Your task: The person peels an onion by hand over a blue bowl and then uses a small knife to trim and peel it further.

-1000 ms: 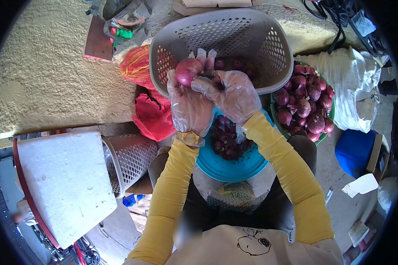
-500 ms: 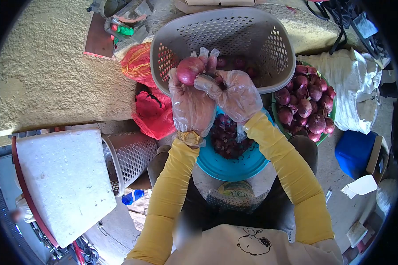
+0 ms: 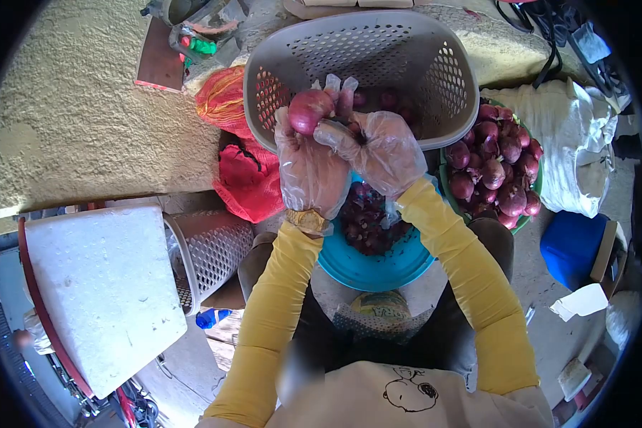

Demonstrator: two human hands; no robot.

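Note:
My left hand (image 3: 310, 171), in a clear plastic glove, is closed around a red onion (image 3: 311, 111) above the near rim of a grey perforated basket (image 3: 349, 32). My right hand (image 3: 391, 151), gloved likewise, has its fingers bent in beside the onion. Something small and dark shows between those fingers, but I cannot make out what it is. Several red onions (image 3: 405, 107) sit inside the basket, partly behind my right hand. Below my hands, a turquoise basin (image 3: 378, 274) holds dark red onion skins (image 3: 369, 221).
To the right stands a green basin (image 3: 444, 187) heaped with red onions (image 3: 492, 172), beside a white sack (image 3: 567, 143). A red mesh bag (image 3: 246, 178) lies left of the basket. A white foam box (image 3: 107, 292) and a second perforated basket (image 3: 214, 253) stand at left.
Almost nothing differs. The onion and both hands keep the same hold, and the whole view has shifted very slightly.

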